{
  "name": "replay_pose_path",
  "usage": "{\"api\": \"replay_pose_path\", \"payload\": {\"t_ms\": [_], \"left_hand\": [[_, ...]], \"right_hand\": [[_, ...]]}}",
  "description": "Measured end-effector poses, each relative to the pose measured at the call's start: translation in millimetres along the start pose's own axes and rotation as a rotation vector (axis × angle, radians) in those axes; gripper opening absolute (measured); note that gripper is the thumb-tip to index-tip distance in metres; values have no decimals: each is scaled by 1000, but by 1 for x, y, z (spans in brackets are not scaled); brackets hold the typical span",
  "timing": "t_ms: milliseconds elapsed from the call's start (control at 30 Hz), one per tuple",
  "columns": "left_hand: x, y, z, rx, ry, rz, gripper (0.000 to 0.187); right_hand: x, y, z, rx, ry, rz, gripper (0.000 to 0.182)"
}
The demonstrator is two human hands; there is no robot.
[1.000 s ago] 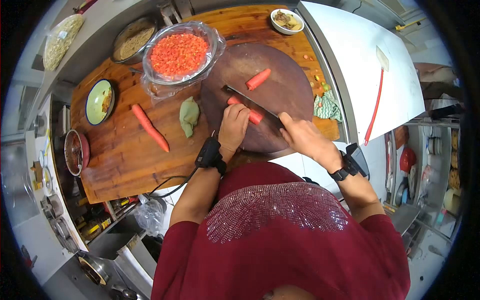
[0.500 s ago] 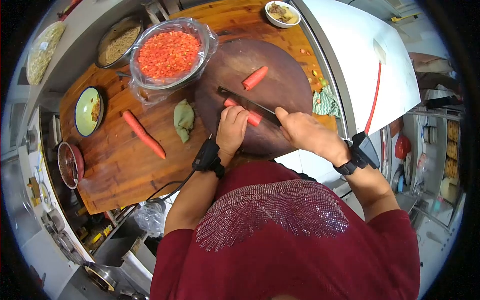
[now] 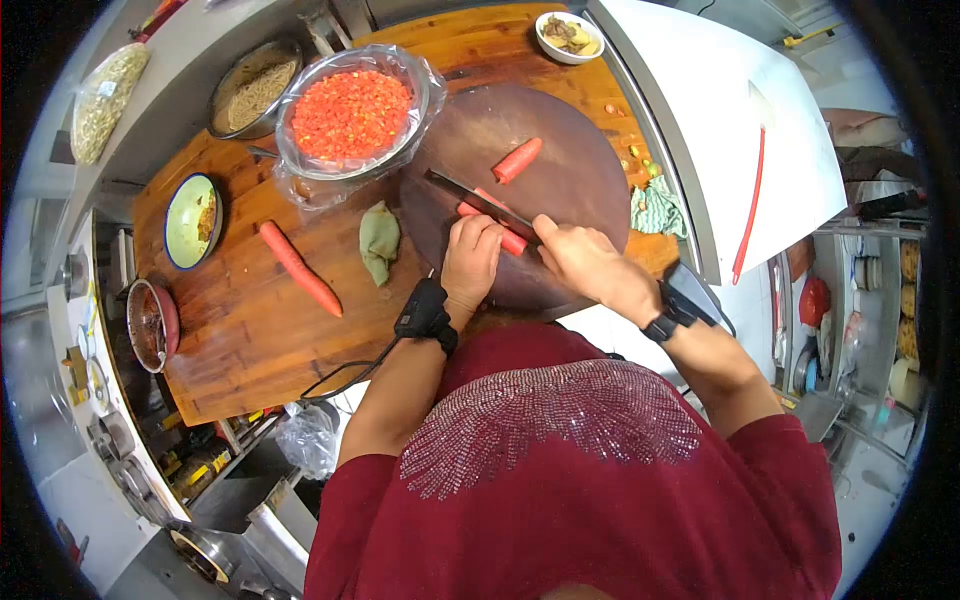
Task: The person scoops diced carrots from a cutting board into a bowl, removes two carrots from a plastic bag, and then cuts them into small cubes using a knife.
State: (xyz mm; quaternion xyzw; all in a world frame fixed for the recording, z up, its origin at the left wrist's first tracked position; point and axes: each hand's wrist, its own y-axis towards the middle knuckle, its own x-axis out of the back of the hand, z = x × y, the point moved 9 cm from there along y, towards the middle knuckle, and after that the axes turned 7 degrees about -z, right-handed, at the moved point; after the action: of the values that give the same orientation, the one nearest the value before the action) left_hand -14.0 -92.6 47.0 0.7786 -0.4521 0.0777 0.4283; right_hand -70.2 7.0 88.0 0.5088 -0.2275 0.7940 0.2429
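On the round brown chopping board, my left hand presses its bent fingers on a peeled carrot piece. My right hand is closed round the handle of a knife, whose dark blade lies across the carrot. Part of that carrot is hidden by my fingers and the blade. A second carrot piece lies farther back on the board. Left of the board are a crumpled green cloth and a long whole carrot on the wooden table.
A plastic-lined bowl of chopped red pieces stands behind the board's left side, beside a bowl of noodles. A green bowl and a red bowl stand left. A white bowl and striped cloth are at the right.
The view has shifted slightly, moving the table items a little to the right. My right hand and the knife have moved slightly left over the carrot; my left hand stays on it.
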Motion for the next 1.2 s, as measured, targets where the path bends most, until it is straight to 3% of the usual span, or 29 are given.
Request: {"api": "replay_pose_path", "payload": {"t_ms": [300,567,633,867,1200], "left_hand": [[3,0,-3,-22,20,-27,11],[0,2,0,-9,-14,-1,11],[1,-2,0,-12,-15,0,11],[2,-2,-5,-28,7,-9,11],[5,-1,-2,-20,49,-55,11]], "right_hand": [[32,-26,1,-74,-11,151,16],[18,-4,6,-63,-18,136,17],[3,4,4,-150,-44,250,14],[-17,0,-4,-99,3,40,15],[31,-29,2,-54,-12,94,20]]}}
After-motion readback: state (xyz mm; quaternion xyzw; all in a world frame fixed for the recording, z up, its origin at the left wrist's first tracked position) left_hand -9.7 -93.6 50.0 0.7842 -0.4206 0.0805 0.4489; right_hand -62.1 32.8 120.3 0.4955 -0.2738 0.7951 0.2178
